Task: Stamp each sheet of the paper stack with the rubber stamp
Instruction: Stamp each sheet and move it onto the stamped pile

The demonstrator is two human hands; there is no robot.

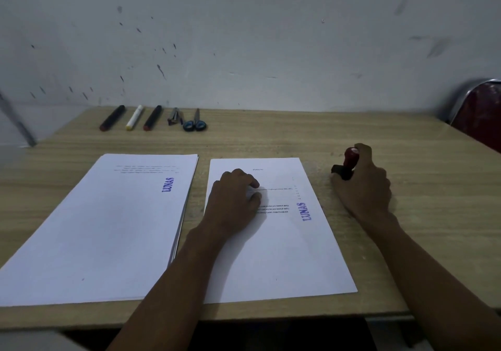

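Head view: three markers [130,117], stapler [174,116], blue-handled scissors [195,123] in row at far left of wooden table [271,139]; chair [477,112] far right; stamped stack [108,228] left; left hand [233,198] fingers curled, pressing on centre sheet [276,242] bearing LUNAS mark [306,211]; right hand [366,182] grips red-handled rubber stamp [347,164] on table, just right of sheet.

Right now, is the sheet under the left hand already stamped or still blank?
Stamped. The sheet carries a blue LUNAS mark near its right edge, while the right hand holds the rubber stamp off the paper, on the table.
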